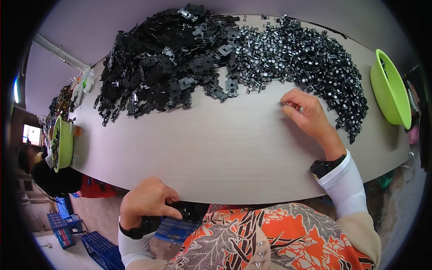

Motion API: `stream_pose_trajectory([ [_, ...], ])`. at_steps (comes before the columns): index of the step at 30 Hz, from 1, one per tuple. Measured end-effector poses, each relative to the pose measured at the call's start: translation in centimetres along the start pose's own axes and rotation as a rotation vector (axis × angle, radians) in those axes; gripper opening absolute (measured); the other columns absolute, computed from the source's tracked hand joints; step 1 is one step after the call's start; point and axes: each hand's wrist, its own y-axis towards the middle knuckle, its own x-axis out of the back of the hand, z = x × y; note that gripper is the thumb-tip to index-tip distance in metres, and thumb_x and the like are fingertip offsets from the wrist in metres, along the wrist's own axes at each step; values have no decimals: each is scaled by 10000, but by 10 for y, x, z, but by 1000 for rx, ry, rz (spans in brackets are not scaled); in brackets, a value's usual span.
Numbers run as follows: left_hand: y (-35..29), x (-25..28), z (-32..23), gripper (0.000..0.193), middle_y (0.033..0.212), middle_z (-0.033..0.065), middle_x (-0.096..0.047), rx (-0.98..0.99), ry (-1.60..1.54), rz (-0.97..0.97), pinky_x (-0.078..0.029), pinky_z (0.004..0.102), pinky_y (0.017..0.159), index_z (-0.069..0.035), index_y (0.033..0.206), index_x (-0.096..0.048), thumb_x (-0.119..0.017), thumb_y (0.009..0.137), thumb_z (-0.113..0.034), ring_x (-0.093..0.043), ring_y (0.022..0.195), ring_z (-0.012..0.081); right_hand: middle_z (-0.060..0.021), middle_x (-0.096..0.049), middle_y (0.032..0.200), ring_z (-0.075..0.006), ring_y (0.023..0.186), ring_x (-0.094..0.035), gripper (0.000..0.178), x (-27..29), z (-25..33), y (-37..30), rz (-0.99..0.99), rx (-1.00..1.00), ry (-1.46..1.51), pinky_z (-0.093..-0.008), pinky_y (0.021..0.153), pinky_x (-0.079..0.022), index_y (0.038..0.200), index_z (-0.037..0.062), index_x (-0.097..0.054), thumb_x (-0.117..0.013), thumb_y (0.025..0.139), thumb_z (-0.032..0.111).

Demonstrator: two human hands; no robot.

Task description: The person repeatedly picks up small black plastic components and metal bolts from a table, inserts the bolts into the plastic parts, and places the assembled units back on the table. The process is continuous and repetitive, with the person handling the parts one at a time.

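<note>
Risk: dropped part at the table edge, scattered wheel pieces.

Right hand on table, fingers curled around a small metal-tipped wheel piece beside the wheel-piece pile; loose pinch likely to let it roll. Left hand below the table edge, closed over a black plastic part; grip partly hidden. Black frame heap well apart.

Small silvery-black wheel part, pinched upright, just beside heap of like parts on table.
</note>
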Motion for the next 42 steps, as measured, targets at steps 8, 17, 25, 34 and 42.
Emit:
stream_pose_trajectory([
  [8,105,40,-31,216,956,130,-661,-329,242,-808,-503,360,717,-39,1008,-652,-645,796,-81,-640,842,301,-118,-581,1204,-298,977,-545,351,-21,9,16,-11,379,-209,-361,851,-465,1057,4,-561,-602,715,-64],
  [17,190,59,-26,191,896,153,-565,16,554,-762,-470,417,775,12,847,-613,-610,659,45,-568,868,355,-101,-619,1013,-274,947,-544,264,-16,10,9,110,144,-173,-378,825,-442,979,17,-580,-620,722,-29],
  [25,192,42,-47,179,863,132,-589,-245,284,-830,-462,389,736,-1,814,-603,-652,643,-20,-572,838,335,-78,-552,1230,-326,1134,-471,333,-37,10,28,43,374,-378,-417,948,-412,1056,49,-585,-614,730,-12],
  [34,186,24,-46,233,839,69,-586,-199,-117,-864,-462,312,676,-26,880,-625,-702,660,-32,-570,762,208,-76,-632,1037,-278,881,-562,155,1,17,-2,128,243,-225,-353,770,-472,917,14,-610,-623,763,16],
  [42,191,12,-60,230,724,-7,-559,-197,-636,-590,-453,214,499,-30,956,-596,-698,755,11,-556,576,87,-100,-613,1071,-228,780,-623,246,5,14,-7,-39,-42,-44,-317,668,-520,979,18,-602,-626,739,-34],
])
